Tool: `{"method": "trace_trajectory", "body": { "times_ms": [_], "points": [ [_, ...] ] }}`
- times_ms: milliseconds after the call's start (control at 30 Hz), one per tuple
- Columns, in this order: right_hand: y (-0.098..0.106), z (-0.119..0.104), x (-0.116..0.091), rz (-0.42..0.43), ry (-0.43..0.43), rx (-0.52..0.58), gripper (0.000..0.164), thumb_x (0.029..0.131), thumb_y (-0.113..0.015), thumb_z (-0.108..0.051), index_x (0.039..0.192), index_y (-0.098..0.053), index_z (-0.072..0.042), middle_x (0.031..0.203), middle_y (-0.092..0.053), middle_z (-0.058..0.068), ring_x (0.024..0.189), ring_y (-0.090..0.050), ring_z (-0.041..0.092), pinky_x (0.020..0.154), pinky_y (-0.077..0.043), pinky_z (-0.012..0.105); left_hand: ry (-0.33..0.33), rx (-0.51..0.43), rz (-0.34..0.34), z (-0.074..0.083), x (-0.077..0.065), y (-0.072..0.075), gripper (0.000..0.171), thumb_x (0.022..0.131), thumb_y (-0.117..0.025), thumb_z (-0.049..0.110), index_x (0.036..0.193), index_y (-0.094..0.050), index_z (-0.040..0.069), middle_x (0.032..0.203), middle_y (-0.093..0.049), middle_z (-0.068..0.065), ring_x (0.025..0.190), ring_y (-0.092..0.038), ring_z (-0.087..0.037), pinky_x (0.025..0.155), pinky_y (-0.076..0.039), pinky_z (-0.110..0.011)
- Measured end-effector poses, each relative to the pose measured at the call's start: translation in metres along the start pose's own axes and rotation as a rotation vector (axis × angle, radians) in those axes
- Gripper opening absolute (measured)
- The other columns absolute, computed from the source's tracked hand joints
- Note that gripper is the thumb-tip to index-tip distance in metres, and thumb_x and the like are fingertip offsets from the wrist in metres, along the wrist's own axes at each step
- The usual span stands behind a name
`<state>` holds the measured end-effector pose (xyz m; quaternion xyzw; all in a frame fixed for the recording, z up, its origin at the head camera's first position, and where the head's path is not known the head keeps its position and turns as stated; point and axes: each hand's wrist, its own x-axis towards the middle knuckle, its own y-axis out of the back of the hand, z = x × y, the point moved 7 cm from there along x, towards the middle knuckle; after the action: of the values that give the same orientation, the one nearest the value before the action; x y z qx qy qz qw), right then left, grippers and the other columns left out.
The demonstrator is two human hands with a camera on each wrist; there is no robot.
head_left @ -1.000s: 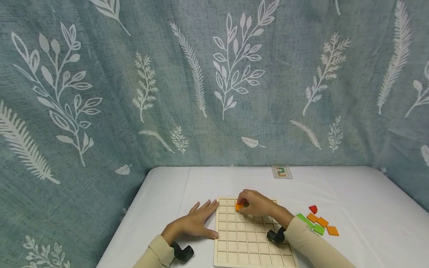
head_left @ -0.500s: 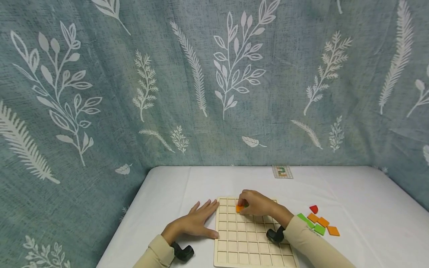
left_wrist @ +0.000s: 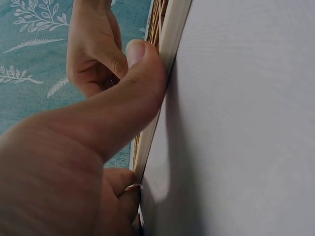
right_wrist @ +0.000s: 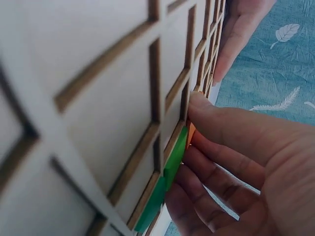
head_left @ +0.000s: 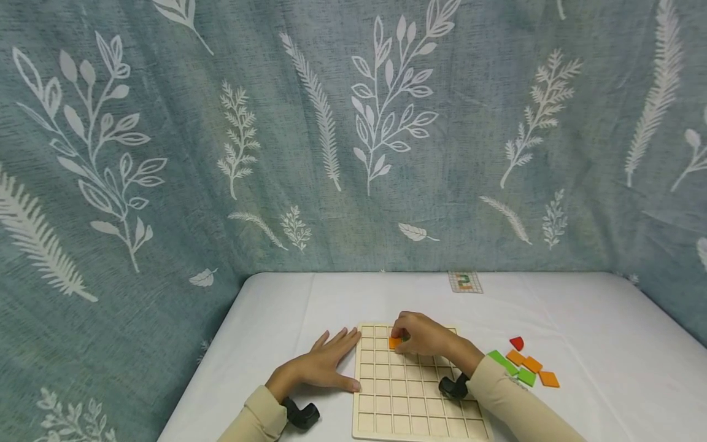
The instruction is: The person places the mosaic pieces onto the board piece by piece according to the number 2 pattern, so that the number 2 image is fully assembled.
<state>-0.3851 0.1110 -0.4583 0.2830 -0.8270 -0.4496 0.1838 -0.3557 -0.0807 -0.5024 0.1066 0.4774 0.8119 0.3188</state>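
Observation:
A wooden grid board [head_left: 397,388] with square recesses lies on the white table. My left hand [head_left: 323,365] rests spread along its left side, thumb and fingertips at the edge; in the left wrist view the thumb [left_wrist: 140,73] lies against that edge. Near the far side of the board, my right hand [head_left: 422,334] pinches an orange square tile [head_left: 394,342] at one of the recesses. The right wrist view shows the orange tile [right_wrist: 191,132] mostly hidden by thumb and fingers. Beside it sit a bright green tile [right_wrist: 175,155] and a darker green tile [right_wrist: 151,206].
Right of the board lie loose pieces: a red rounded piece [head_left: 516,343], several orange tiles [head_left: 549,379] and green tiles [head_left: 527,376]. A small printed grid card [head_left: 465,282] lies at the table's far edge. A patterned curtain [head_left: 331,135] hangs behind.

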Motion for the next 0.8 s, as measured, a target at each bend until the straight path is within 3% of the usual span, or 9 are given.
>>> {"method": "trace_trajectory", "body": {
  "times_ms": [233,500,800],
  "points": [
    [-0.005,-0.004,-0.001,-0.006,0.019,-0.032,0.023,0.084,-0.081,-0.011,0.104,-0.072,-0.004,0.098,-0.062,0.003,0.088,-0.060,0.016,0.076,-0.055,0.028,-0.016,0.005,-0.008,0.000,-0.006,-0.001,0.109,0.083,-0.072,0.060,0.162,-0.013,0.012,0.170,-0.011,-0.005,0.158,-0.006,-0.028,0.125,0.002,-0.057],
    [-0.001,-0.008,-0.002,-0.010,0.036,-0.051,0.027,0.085,-0.080,-0.013,0.108,-0.072,-0.002,0.100,-0.061,0.005,0.088,-0.059,0.016,0.077,-0.055,0.030,-0.008,0.030,-0.005,-0.001,-0.002,0.001,0.109,0.084,-0.071,0.062,0.162,-0.012,0.014,0.170,-0.011,-0.003,0.158,-0.005,-0.025,0.126,0.003,-0.055],
    [0.021,-0.012,-0.017,0.103,0.030,-0.027,0.025,0.092,-0.073,-0.016,0.111,-0.069,-0.001,0.105,-0.066,0.010,0.094,-0.062,0.020,0.081,-0.056,0.035,0.000,0.009,0.001,0.000,-0.001,0.000,0.110,0.082,-0.074,0.060,0.162,-0.014,0.013,0.170,-0.011,-0.005,0.158,-0.006,-0.027,0.126,0.004,-0.056]
  ]
}}
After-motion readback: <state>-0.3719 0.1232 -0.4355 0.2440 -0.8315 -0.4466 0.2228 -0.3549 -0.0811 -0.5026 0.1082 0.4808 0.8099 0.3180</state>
